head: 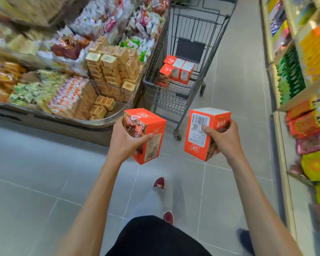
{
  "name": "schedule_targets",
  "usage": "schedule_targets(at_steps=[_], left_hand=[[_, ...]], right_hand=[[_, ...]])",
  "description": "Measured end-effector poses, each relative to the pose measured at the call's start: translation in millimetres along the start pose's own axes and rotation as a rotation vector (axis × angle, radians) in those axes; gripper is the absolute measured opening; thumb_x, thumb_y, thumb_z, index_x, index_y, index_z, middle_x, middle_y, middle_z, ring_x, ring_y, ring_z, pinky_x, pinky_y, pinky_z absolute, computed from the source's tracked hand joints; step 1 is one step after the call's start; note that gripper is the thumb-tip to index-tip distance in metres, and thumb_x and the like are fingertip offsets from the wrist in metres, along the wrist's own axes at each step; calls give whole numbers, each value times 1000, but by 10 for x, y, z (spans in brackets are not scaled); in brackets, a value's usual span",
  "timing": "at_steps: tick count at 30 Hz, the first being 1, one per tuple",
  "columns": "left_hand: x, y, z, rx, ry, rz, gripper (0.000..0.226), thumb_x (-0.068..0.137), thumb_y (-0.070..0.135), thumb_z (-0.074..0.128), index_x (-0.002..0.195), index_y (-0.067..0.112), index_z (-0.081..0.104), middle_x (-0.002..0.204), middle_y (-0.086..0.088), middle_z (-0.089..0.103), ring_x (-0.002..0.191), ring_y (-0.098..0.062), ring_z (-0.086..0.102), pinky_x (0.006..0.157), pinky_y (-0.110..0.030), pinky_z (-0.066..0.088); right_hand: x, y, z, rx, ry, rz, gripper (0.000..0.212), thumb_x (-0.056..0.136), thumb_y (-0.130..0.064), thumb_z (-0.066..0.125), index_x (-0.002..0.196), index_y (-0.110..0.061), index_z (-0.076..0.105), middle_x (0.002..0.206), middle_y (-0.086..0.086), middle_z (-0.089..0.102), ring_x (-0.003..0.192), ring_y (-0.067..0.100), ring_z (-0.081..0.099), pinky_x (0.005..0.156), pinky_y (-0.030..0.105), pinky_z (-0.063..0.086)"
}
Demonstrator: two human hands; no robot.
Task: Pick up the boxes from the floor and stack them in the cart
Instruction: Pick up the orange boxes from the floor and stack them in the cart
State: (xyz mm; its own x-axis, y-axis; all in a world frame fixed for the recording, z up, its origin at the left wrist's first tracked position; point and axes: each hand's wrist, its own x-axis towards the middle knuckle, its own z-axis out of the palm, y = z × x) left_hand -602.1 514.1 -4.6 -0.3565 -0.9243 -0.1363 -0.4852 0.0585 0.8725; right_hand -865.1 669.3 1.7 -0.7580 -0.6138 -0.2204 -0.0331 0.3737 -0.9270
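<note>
Two orange boxes are up off the floor, one in each hand, held out in front of the person at much the same height and well apart from each other. The left box (153, 126) is tilted, and the left hand (127, 140) grasps it from the side with the thumb laid across its near face. The right box (196, 139) shows a white label with a barcode and has a white top. The right hand (224, 139) grips it from the right, thumb pressed on the label. Ahead of both, the cart (165, 100) stands on the grey tiled floor (44, 182), and against the left side of its basket sits a cluster of boxes (175, 71) of the same kind — some upright, a couple leaning. Just beside the cart's left side runs a display bin (100, 124) heaped with wrapped snacks and stacked biscuit packs. Along the right stand shelves (294, 100) of bright packets. Below the arms — two red shoes (159, 183) on the tiles.
</note>
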Motion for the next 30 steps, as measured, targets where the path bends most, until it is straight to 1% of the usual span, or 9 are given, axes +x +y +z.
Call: schedule_targets(at_steps=[2, 5, 8, 11, 17, 20, 23, 27, 30], left_hand=[[254, 39, 56, 1, 3, -9, 94, 50, 56, 93, 124, 30, 42, 123, 10, 59, 111, -4, 59, 93, -29, 48], [703, 81, 140, -14, 4, 0, 87, 57, 42, 95, 121, 31, 38, 114, 17, 55, 105, 4, 57, 93, -27, 46], [1216, 109, 204, -10, -10, -6, 98, 55, 50, 93, 132, 26, 39, 128, 7, 54, 115, -7, 56, 99, -31, 46], [1761, 146, 261, -31, -11, -39, 102, 54, 55, 92, 136, 25, 38, 135, 2, 51, 121, -12, 53, 101, -33, 44], [2733, 303, 320, -70, -23, -60, 93, 52, 53, 94, 126, 24, 45, 125, 8, 58, 112, -3, 58, 89, -18, 44], [3068, 393, 330, -82, -20, -80, 86, 56, 41, 96, 122, 27, 41, 113, 19, 55, 101, 13, 56, 79, -4, 40], [3338, 423, 366, -96, -9, -91, 83, 58, 31, 96, 119, 29, 40, 106, 29, 49, 89, 28, 50, 72, 4, 37], [3665, 453, 435, -73, 4, -100, 80, 59, 31, 96, 113, 36, 38, 105, 33, 47, 90, 28, 49, 78, -1, 36], [3799, 481, 509, -60, 9, -118, 86, 58, 36, 96, 120, 32, 37, 111, 25, 51, 99, 13, 53, 86, -10, 39]], right_hand=[[266, -49, 70, -9, -4, 5, 57, 75, -24, 87, 114, -26, 46, 106, -15, 59, 92, -5, 60, 79, 22, 48], [705, -122, 195, -43, -8, 29, 78, 72, -34, 88, 132, -23, 40, 129, -3, 55, 109, 11, 61, 91, 34, 51], [1160, -241, 354, -70, 2, 48, 90, 71, -34, 89, 141, -19, 34, 139, 2, 50, 118, 16, 58, 96, 37, 50], [1626, -404, 524, -87, -13, 69, 93, 73, -33, 88, 144, -19, 30, 141, 1, 48, 119, 15, 56, 94, 36, 50], [2615, -739, 919, -91, -44, 50, 101, 75, -30, 87, 150, -24, 19, 145, -1, 44, 120, 12, 52, 91, 32, 48], [3012, -802, 1111, -94, -52, 50, 104, 72, -34, 88, 150, -26, 19, 147, 0, 42, 125, 15, 53, 97, 36, 49], [3351, -828, 1262, -92, -77, 69, 103, 72, -28, 88, 149, -24, 20, 147, 1, 42, 127, 17, 52, 96, 36, 48], [3817, -805, 1462, -116, -129, 103, 104, 71, -23, 89, 148, -23, 19, 145, 3, 43, 128, 17, 51, 104, 46, 48], [4083, -763, 1566, -138, -167, 125, 105, 70, -24, 90, 147, -26, 18, 143, 2, 45, 126, 17, 53, 104, 50, 49]])
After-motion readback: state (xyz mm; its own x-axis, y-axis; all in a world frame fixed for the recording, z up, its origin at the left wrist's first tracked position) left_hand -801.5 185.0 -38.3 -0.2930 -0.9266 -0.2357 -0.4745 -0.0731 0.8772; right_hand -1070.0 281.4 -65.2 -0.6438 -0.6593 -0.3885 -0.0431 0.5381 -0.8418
